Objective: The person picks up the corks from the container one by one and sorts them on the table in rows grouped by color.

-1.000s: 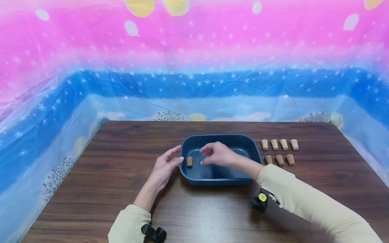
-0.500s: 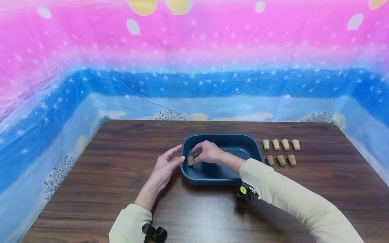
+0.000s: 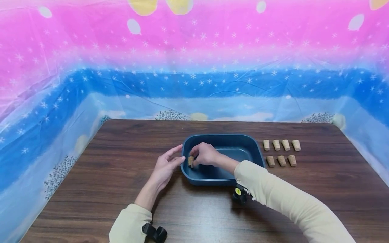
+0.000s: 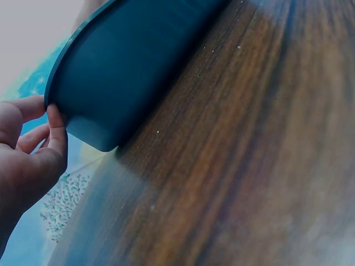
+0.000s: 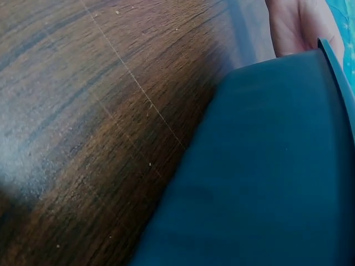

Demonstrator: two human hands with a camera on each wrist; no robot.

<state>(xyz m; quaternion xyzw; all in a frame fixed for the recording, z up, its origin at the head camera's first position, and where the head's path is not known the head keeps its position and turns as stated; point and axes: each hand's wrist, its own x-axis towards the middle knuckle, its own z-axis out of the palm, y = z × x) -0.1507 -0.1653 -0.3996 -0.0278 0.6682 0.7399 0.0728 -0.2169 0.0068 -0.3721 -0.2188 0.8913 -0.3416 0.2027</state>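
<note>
A brown tapered cork (image 3: 190, 161) stands inside the left end of a dark blue rectangular tray (image 3: 209, 183). My right hand (image 3: 206, 154) reaches into the tray and pinches this cork between thumb and fingers. At the tray's left end, my left hand (image 3: 164, 167) touches the rim with its fingertips and thumb, the fingers mostly straight. The left wrist view shows that hand (image 4: 30, 147) against the tray's outer wall (image 4: 122, 72). In the right wrist view the tray wall (image 5: 260, 155) hides the cork and my right fingers.
Several more corks stand in two rows on the table right of the tray, a lighter back row with a cork (image 3: 276, 145) and a browner front row with a cork (image 3: 281, 161). The brown wooden table (image 3: 100, 182) is backed by a pink and blue cloth (image 3: 194, 84).
My right hand has moved left inside the tray, and its fingers have come in around the cork. The left hand stays at the rim; the view has shifted slightly.
</note>
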